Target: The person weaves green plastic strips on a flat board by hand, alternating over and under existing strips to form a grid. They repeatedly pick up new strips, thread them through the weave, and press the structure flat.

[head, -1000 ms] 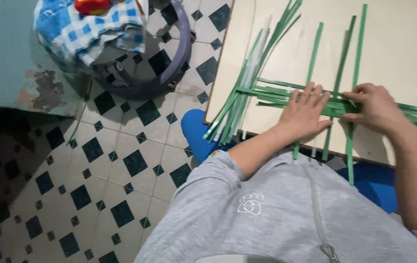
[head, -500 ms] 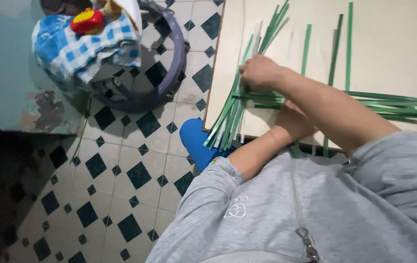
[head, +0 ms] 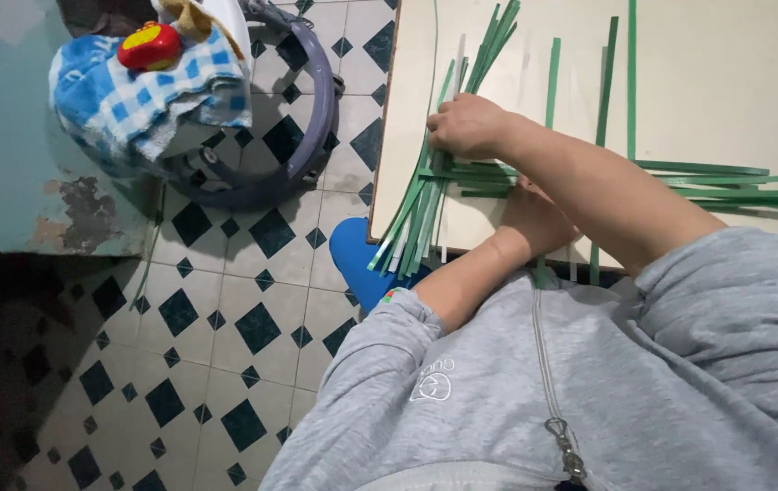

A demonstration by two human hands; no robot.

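At the bottom of the frame is my grey zip sweatshirt [head: 534,391], its sleeves pushed up. Just above it my left hand [head: 534,218] lies on the crossing green strips [head: 725,182] in the middle of the frame, pressing them flat on the cream board [head: 725,82] — my right forearm passes over it, so I cannot tell if its fingers are spread or closed. My right arm reaches across to the left side of the board, and my right hand [head: 469,127] is closed on the bundle of loose green strips [head: 425,209] that fans out over the board's lower left edge. The two hands are apart, one behind the other.

To do this well, I think I should keep the left hand firmly down so the laid strips do not slide, and take only one strip from the bundle — pulling it along its length, not sideways, so the others stay together.

Below the board's edge a blue shape [head: 361,264] shows over the tiled floor [head: 225,345]. Farther, in the upper left of the frame, a blue checked cloth [head: 152,91] with a red and yellow toy [head: 148,45] on it lies over a grey round frame [head: 311,118].
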